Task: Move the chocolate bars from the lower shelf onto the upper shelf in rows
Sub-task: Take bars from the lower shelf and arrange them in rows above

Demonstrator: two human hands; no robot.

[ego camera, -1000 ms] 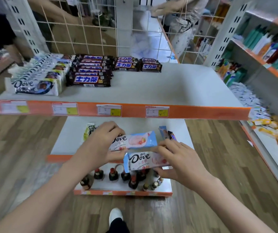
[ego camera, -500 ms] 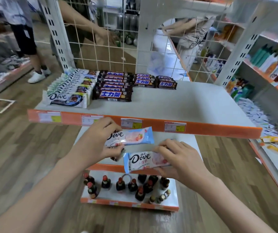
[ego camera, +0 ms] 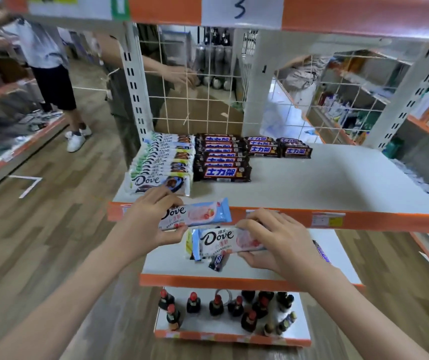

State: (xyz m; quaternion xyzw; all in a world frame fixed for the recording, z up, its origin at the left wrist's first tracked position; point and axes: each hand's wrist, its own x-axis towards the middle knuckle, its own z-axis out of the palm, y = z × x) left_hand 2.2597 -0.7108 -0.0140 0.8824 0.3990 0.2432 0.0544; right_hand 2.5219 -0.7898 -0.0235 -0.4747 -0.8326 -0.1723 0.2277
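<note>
Currently, two pink-and-blue Dove bars are in transit. The left hand (ego camera: 151, 219) pinches one Dove bar (ego camera: 197, 213) at the orange front lip of the upper shelf (ego camera: 338, 183); the right hand (ego camera: 273, 240) grips a second Dove bar (ego camera: 221, 241) just below it, over the lower shelf (ego camera: 343, 258). On the upper shelf, a Dove row (ego camera: 161, 162) stands far left, with Snickers rows (ego camera: 221, 159) beside it to the right. Judged procedure: lift both bars clear of the lip, keep them level with labels facing up, then seat them in a new row on bare shelf right of the Snickers, edges aligned. A few bars (ego camera: 321, 252) remain on the lower shelf.
</note>
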